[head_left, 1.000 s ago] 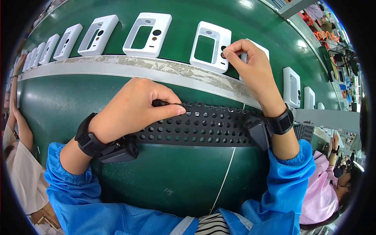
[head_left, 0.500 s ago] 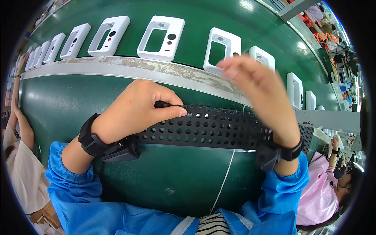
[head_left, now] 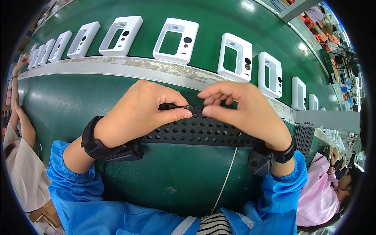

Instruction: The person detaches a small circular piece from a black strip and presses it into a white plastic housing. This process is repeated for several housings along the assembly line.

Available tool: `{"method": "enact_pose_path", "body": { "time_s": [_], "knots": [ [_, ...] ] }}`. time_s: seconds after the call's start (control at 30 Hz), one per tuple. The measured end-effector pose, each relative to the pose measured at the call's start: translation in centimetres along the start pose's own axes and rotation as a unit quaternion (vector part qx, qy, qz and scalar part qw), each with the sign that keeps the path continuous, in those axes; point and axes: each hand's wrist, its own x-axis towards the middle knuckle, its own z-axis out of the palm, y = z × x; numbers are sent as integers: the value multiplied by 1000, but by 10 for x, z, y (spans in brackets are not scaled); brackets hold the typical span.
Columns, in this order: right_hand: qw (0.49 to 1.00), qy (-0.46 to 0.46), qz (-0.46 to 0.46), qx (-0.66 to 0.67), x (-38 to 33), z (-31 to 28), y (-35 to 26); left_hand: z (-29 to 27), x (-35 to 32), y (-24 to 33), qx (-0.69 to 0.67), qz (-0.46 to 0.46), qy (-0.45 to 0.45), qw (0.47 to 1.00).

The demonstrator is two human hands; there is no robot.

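The green worktop [head_left: 58, 105] fills most of the view, and a grey rail [head_left: 117, 66] divides it from a green belt [head_left: 219, 19] that carries a row of white frames [head_left: 175, 40]. Near the person lies a black tray [head_left: 196, 131] full of small holes, flat on the worktop. Both hands meet over its far edge. The left hand [head_left: 137, 115] is curled, and its thumb and forefinger pinch a short row of small black rings [head_left: 184, 107], held just above the tray. The right hand [head_left: 246, 111] has its fingers half bent, and its fingertips touch the end of the same row; I cannot tell if it really grips a ring. To do this step well, I think the left hand should keep the row steady while the right hand takes only one ring with the fingertips, because the rings are small and could slip into the holes. A white cord [head_left: 227, 176] runs under the tray toward the body. Other people sit at both sides, well apart, and nothing blocks the hands.
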Motion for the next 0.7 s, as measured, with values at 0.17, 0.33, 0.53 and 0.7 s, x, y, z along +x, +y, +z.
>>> {"method": "enact_pose_path", "body": {
  "time_s": [0.17, 0.33, 0.53, 0.7],
  "knots": [
    [999, 27, 34, -10, 0, -7, -5, 0, 0, -2, 4, 1, -3, 1000],
    [998, 35, -9, -41, -1, -5, -3, 0, 1, -1, 9, -2, -5, 1000],
    [998, 54, -11, -33, -2, -1, -4, 2, 3, -3, -13, -20, -13, 1000],
    [998, 47, -3, -50, -2, -2, -4, 2, 4, -4, -35, -16, -15, 999]
  ]
}}
